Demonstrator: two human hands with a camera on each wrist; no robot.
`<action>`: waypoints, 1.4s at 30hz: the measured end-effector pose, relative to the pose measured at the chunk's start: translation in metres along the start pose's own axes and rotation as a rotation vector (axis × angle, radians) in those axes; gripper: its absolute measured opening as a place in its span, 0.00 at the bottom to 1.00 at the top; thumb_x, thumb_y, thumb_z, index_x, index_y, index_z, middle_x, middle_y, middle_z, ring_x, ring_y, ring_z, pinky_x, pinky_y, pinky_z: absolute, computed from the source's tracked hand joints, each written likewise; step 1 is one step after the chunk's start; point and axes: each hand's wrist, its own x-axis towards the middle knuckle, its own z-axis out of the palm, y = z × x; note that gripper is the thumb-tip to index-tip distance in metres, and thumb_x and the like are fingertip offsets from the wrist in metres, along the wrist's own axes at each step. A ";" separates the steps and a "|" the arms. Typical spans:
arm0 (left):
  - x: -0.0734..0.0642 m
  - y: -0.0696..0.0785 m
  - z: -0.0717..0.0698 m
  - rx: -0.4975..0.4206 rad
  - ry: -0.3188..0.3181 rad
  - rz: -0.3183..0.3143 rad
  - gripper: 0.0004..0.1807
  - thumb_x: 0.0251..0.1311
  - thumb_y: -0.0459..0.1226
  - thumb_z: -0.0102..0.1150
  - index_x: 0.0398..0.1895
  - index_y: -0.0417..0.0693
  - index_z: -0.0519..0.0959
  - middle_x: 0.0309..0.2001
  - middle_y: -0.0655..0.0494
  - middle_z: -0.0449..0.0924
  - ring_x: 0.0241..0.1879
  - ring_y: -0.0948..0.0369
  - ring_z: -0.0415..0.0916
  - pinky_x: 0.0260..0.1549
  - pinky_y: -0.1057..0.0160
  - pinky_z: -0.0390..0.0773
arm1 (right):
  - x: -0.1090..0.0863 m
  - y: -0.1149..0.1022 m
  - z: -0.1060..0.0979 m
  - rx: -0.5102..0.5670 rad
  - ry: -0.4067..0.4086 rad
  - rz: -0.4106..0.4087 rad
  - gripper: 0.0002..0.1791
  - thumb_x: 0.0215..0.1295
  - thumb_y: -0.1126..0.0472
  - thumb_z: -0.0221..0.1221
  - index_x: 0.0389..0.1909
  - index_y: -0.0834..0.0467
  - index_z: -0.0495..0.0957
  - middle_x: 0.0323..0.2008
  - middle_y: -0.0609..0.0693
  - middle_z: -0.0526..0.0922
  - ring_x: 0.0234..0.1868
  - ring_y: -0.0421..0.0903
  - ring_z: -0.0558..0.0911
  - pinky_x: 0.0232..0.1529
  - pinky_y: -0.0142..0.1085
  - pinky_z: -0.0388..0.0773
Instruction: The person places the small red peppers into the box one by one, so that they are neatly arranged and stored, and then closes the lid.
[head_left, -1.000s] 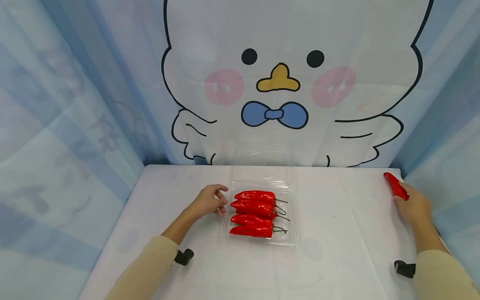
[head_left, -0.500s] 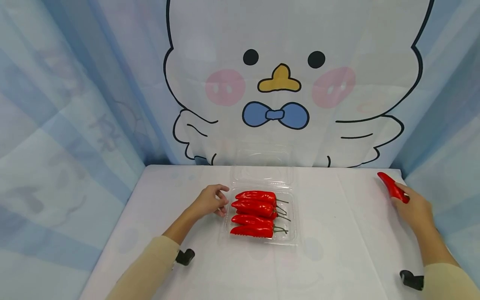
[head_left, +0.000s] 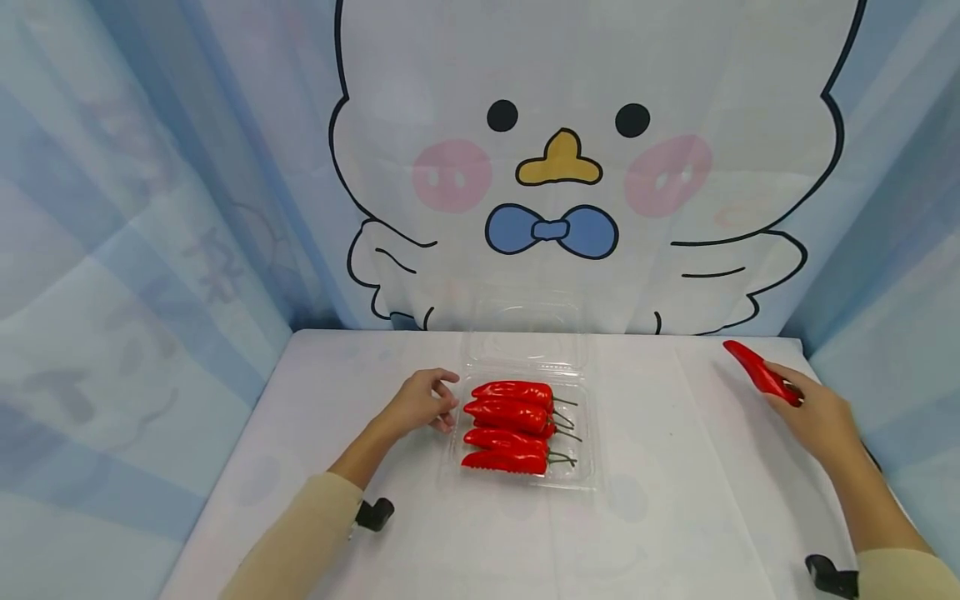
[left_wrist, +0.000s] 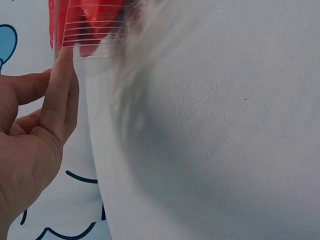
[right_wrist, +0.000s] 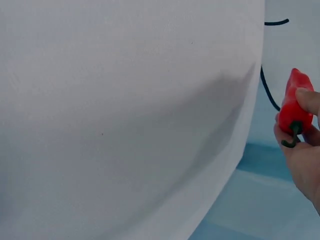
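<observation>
My right hand (head_left: 821,421) grips a red pepper (head_left: 752,369) at the far right of the table, its tip aimed up and left. In the right wrist view the thumb lies on top of the pepper (right_wrist: 291,111), and its green stem faces the camera. A clear plastic container (head_left: 588,454) stands open in the middle, with several red peppers (head_left: 510,414) laid side by side in it, stems to the right. At its left side, my left hand (head_left: 416,402) rests with loose fingers. The left wrist view has a fingertip (left_wrist: 64,56) right at the container's ribbed wall.
The container's clear lid (head_left: 525,346) stands raised behind it, towards the back cloth (head_left: 555,283) printed with a cartoon bird. A white cloth covers the table (head_left: 660,533). Blue curtains (head_left: 150,275) hang on both sides.
My right hand has moved left from the table's right edge with the pepper, which has tilted further left. The left hand and the container have stayed put.
</observation>
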 end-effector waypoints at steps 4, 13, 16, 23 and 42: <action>0.000 -0.002 0.000 -0.019 0.002 0.001 0.24 0.68 0.27 0.61 0.67 0.39 0.73 0.40 0.45 0.79 0.25 0.58 0.84 0.27 0.61 0.89 | -0.003 -0.016 0.002 0.017 0.012 -0.027 0.38 0.70 0.62 0.64 0.77 0.61 0.61 0.62 0.79 0.68 0.54 0.74 0.69 0.41 0.64 0.86; 0.000 -0.005 0.002 -0.042 0.013 0.015 0.24 0.68 0.27 0.62 0.67 0.38 0.74 0.40 0.44 0.79 0.24 0.58 0.83 0.27 0.61 0.89 | -0.013 -0.052 0.005 0.061 -0.011 -0.144 0.35 0.70 0.63 0.64 0.75 0.63 0.65 0.62 0.77 0.71 0.54 0.74 0.73 0.46 0.66 0.85; -0.001 -0.006 0.002 -0.041 0.019 0.012 0.24 0.68 0.27 0.62 0.66 0.38 0.74 0.40 0.44 0.79 0.24 0.58 0.83 0.26 0.61 0.89 | -0.017 -0.064 0.005 0.058 -0.014 -0.175 0.34 0.69 0.64 0.65 0.74 0.63 0.67 0.62 0.76 0.72 0.53 0.74 0.74 0.46 0.66 0.85; -0.001 -0.007 0.004 -0.049 0.043 0.010 0.24 0.68 0.27 0.62 0.66 0.38 0.75 0.39 0.44 0.80 0.23 0.58 0.83 0.26 0.62 0.89 | -0.023 -0.088 0.005 0.083 -0.030 -0.270 0.32 0.68 0.65 0.67 0.71 0.62 0.71 0.61 0.72 0.74 0.53 0.72 0.77 0.42 0.61 0.88; -0.003 -0.005 0.005 -0.063 0.057 0.011 0.23 0.67 0.28 0.63 0.66 0.38 0.75 0.40 0.44 0.81 0.22 0.59 0.82 0.26 0.62 0.88 | -0.027 -0.149 0.012 0.134 -0.175 -0.467 0.30 0.65 0.68 0.68 0.68 0.60 0.74 0.58 0.63 0.79 0.51 0.58 0.81 0.46 0.50 0.89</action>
